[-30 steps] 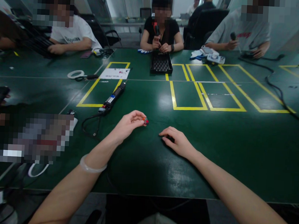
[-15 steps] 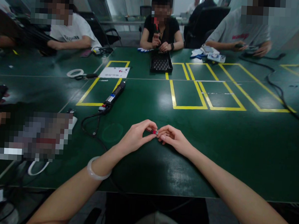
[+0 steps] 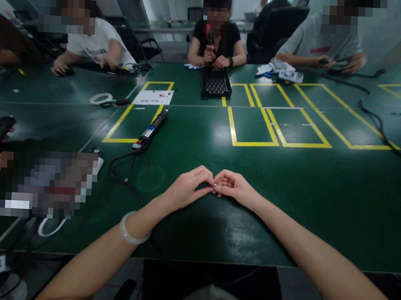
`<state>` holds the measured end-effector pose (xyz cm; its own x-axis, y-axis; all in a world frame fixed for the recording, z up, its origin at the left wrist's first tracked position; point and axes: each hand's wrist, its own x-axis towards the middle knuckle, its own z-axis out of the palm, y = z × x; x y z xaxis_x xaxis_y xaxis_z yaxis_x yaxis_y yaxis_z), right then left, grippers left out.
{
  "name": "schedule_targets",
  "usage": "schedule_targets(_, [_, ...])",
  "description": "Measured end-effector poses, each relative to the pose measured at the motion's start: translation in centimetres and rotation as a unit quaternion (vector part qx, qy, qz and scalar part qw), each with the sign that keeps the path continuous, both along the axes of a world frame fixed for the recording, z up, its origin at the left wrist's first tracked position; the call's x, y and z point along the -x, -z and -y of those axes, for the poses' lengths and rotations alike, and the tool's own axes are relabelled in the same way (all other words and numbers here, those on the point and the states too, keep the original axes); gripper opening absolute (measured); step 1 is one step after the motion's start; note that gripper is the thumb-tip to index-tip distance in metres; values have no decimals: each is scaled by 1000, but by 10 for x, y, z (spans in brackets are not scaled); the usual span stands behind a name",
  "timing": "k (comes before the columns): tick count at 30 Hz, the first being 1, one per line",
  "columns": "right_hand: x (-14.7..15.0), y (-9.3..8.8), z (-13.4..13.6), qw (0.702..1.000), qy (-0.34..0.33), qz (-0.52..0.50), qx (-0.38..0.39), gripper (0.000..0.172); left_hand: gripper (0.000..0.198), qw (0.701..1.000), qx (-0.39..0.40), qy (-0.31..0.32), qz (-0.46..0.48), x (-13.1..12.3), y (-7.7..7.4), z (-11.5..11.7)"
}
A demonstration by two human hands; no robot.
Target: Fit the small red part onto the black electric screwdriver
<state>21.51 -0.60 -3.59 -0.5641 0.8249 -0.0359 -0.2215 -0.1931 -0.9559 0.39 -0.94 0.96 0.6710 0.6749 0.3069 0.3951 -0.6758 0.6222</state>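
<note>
My left hand (image 3: 188, 187) and my right hand (image 3: 234, 187) meet fingertip to fingertip just above the green table (image 3: 286, 186). Between the fingertips sits a tiny red and silver part (image 3: 214, 185), mostly hidden. Both hands pinch it with curled fingers. A pale bangle (image 3: 132, 229) circles my left wrist. A black electric screwdriver (image 3: 153, 128) lies to the upper left, its cable looping toward me.
Yellow tape boxes (image 3: 255, 121) mark the table ahead. A black parts tray (image 3: 216, 83) stands in front of the person opposite. A white tape ring (image 3: 100, 98) and a paper sheet (image 3: 154, 97) lie at the left. Other people work along the far and left sides. Black cables (image 3: 373, 118) run at right.
My left hand carried the small part down and right. My right hand lifted off the table to meet it, and both hands now pinch it closer together.
</note>
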Motion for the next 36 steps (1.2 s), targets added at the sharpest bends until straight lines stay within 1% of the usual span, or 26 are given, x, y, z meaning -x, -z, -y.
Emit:
schedule_targets(2, [0, -1, 0, 1000, 6, 3, 3, 29, 14, 1000, 5, -6, -12, 2, -3, -2])
schedule_targets(4, [-1, -2, -1, 1000, 23, -3, 12, 28, 21, 999, -9, -44, -27, 9, -7, -8])
schedule_targets(5, [-2, -2, -1, 999, 34, -10, 19, 28, 24, 996, -23, -76, -37, 16, -9, -13])
schedule_targets(7, [-5, -3, -3, 997, 56, -27, 41, 29, 28, 983, -60, -162, -66, 36, -11, -27])
schedule_targets(9, [-7, -3, -4, 994, 71, -47, 62, 29, 31, 951, -103, -269, -107, 65, -9, -42])
schedule_targets(11, [-9, -4, -5, 992, 77, -65, 79, 29, 36, 903, -127, -379, -160, 99, -6, -55])
schedule_targets(12, [-10, -4, -6, 991, 78, -72, 85, 29, 39, 876, -126, -427, -184, 116, -3, -59])
schedule_targets(14, [-11, -4, -6, 989, 77, -81, 94, 29, 44, 835, -105, -496, -216, 147, 0, -65])
schedule_targets(16, [-12, -3, -7, 988, 79, -87, 100, 28, 52, 799, -35, -542, -256, 168, 2, -67])
schedule_targets(17, [-12, -3, -7, 987, 80, -89, 103, 28, 57, 782, 7, -556, -282, 176, 1, -67])
schedule_targets(19, [-13, -2, -8, 986, 83, -94, 111, 28, 64, 752, 75, -562, -336, 182, 1, -68])
schedule_targets(20, [-13, -2, -8, 985, 84, -97, 115, 29, 65, 748, 87, -553, -357, 183, 1, -68])
schedule_targets(21, [-13, -1, -9, 984, 85, -100, 119, 29, 66, 749, 85, -542, -370, 181, 1, -68])
schedule_targets(23, [-14, -1, -10, 983, 86, -106, 127, 29, 65, 768, 60, -512, -380, 174, 3, -69])
schedule_targets(26, [-14, -2, -11, 981, 85, -111, 135, 29, 65, 795, 27, -465, -389, 155, 8, -70])
schedule_targets(28, [-15, -2, -11, 981, 85, -110, 138, 29, 63, 804, 5, -441, -398, 140, 12, -70])
schedule_targets(31, [-14, -2, -11, 981, 84, -111, 135, 30, 61, 812, -36, -422, -402, 116, 15, -69])
schedule_targets(36, [-12, -4, -9, 984, 82, -109, 113, 31, 59, 828, -80, -387, -397, 86, 15, -57])
